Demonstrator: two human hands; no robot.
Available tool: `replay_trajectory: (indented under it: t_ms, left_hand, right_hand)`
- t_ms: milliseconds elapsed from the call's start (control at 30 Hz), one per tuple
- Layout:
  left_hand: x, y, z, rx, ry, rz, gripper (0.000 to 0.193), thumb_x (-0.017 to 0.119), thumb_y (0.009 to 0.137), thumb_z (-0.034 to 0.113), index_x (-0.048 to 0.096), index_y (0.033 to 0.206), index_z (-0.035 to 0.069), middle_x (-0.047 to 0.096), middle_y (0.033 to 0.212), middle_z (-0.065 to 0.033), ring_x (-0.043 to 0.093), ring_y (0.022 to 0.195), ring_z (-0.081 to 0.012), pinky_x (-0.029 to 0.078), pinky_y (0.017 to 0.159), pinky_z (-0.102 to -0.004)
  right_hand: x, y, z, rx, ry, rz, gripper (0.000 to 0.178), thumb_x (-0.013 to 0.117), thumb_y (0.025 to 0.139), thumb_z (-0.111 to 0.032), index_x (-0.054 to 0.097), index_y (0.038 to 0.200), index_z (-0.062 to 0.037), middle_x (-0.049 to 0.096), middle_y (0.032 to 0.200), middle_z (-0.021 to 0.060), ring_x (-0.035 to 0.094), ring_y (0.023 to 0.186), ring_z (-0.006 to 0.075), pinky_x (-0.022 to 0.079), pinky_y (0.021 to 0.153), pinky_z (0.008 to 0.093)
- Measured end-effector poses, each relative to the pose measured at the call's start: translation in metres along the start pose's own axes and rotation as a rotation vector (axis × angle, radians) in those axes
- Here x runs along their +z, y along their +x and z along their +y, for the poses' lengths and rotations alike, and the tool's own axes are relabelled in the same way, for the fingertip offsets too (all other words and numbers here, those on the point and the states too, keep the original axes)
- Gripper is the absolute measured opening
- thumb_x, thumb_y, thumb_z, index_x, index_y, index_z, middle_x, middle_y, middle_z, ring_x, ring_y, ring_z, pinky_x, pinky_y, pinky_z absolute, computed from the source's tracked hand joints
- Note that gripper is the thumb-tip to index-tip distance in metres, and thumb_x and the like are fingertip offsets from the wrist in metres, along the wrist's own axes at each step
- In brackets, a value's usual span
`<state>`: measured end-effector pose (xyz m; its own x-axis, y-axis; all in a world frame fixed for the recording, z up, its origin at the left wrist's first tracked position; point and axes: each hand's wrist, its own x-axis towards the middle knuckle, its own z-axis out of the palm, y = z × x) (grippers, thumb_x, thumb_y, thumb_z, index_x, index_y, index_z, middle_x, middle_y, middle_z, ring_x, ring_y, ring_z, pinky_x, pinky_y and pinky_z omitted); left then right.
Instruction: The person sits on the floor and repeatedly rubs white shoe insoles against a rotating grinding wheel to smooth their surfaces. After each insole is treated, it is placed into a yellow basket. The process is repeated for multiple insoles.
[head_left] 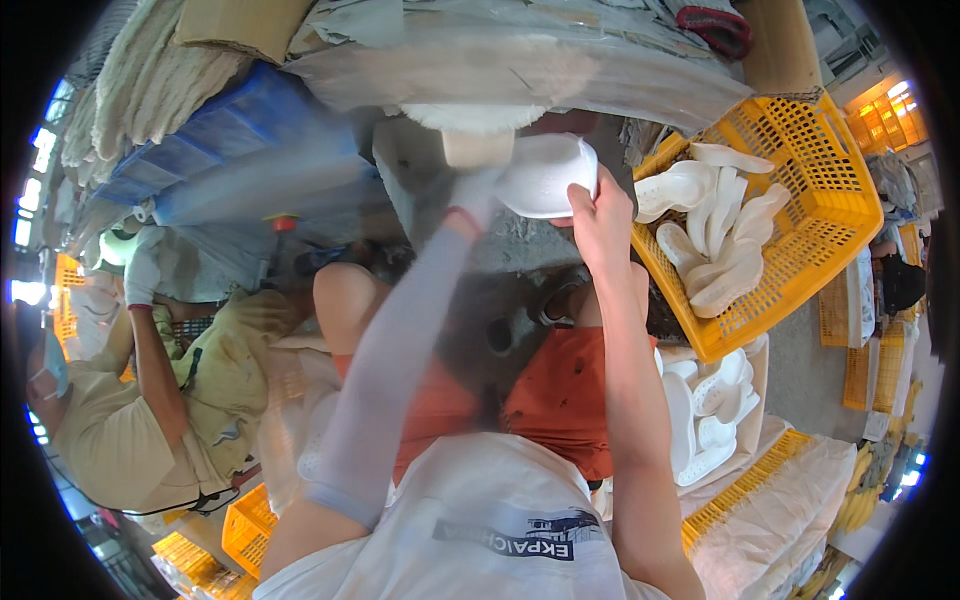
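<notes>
At upper centre of the frame, the right hand (603, 218) grips a white shoe-shaped piece (556, 180); the left hand (480, 193) blurs at its left end, its grip unclear; a yellow crate (703, 342) stands upper right.

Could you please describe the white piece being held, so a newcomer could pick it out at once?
Find the large yellow plastic lattice crate at the upper right. Just left of it, the person's bare right grip holds a smooth, white, rounded piece. Unlike the whitish, elongated pieces piled in the crate, it is held outside it.
</notes>
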<state>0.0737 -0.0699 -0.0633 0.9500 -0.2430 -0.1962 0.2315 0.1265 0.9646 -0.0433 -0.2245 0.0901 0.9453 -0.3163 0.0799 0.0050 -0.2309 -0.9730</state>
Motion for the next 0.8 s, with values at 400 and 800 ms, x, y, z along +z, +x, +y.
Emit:
replay_trajectory:
  t_ms: [400, 800]
  left_hand:
    - [-0.042, -0.054, 0.047, 0.100, 0.684, 0.083, 0.060, 0.070, 0.092, 0.055, 0.072, 0.116, 0.001, 0.077, 0.102, -0.0166, 0.073, 0.093, -0.0265, 0.054, 0.086, -0.0403]
    - [-0.030, -0.083, 0.077, -0.084, 0.261, -0.204, 0.038, 0.073, 0.099, 0.029, 0.070, 0.117, -0.005, 0.074, 0.103, -0.0072, 0.067, 0.087, -0.0129, 0.055, 0.076, -0.0315]
  right_hand:
    - [0.001, 0.051, 0.024, 0.171, 0.029, -0.258, 0.030, 0.058, 0.090, -0.007, 0.068, 0.111, 0.0117, 0.074, 0.091, 0.0187, 0.076, 0.072, 0.0268, 0.061, 0.054, 0.0357]
    - [0.028, 0.054, 0.040, 0.010, -0.412, -0.023, 0.043, 0.065, 0.086, -0.016, 0.065, 0.119, 0.0107, 0.074, 0.101, 0.0252, 0.074, 0.099, 0.0369, 0.059, 0.085, 0.0461]
